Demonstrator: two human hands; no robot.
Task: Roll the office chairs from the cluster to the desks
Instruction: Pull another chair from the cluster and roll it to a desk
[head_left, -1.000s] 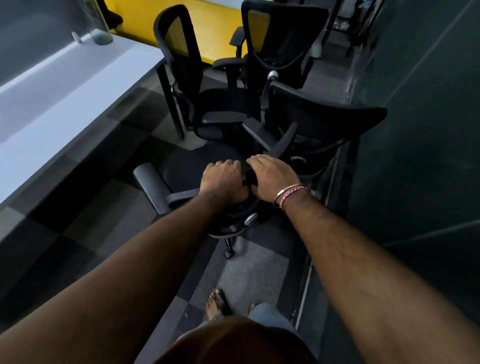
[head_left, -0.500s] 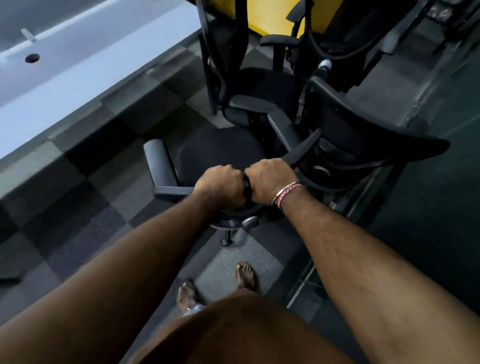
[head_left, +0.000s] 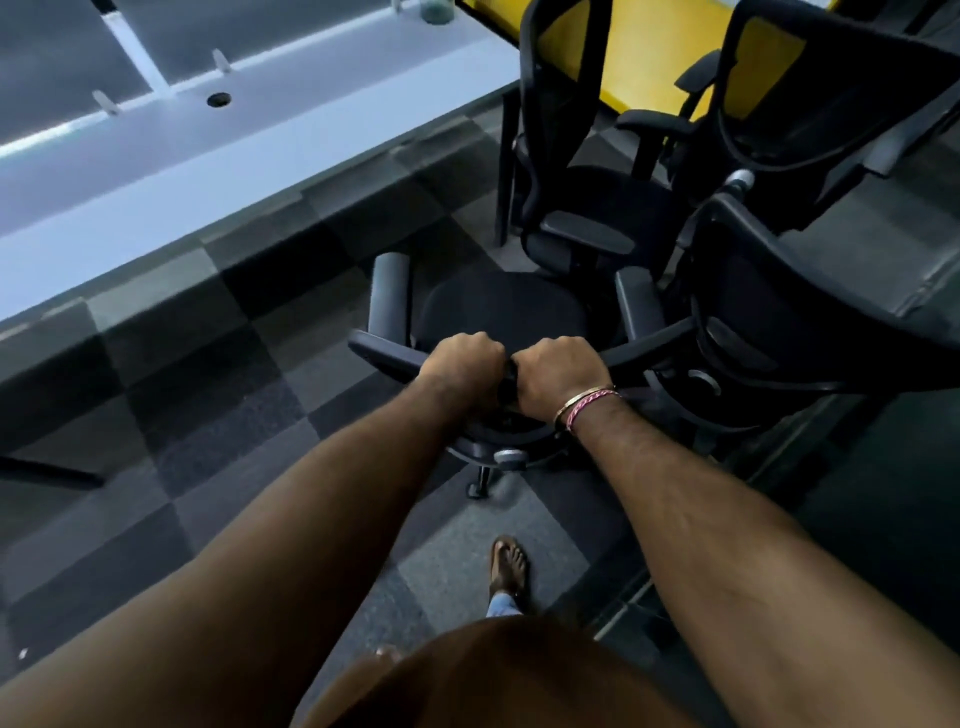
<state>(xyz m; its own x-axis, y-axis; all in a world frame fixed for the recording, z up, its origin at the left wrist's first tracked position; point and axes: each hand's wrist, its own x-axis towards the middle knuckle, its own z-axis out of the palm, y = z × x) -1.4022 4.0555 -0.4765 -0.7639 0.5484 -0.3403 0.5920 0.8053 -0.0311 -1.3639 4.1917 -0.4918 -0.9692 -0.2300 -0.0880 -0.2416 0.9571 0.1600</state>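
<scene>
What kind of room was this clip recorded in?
Most likely an open-plan office. A long white desk with a cable hole runs along the left, black mesh office chairs are clustered on checkered carpet tiles, and both hands grip one chair's backrest.

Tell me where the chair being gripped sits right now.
Centre of the head view: the gripped chair sits right of the white desk, close against the chair cluster.

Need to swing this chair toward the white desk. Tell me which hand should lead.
Probably the right hand. It grips the back rim of the black mesh office chair on the side away from the long white desk, so pushing there would turn the chair deskward while the left hand steadies.
</scene>
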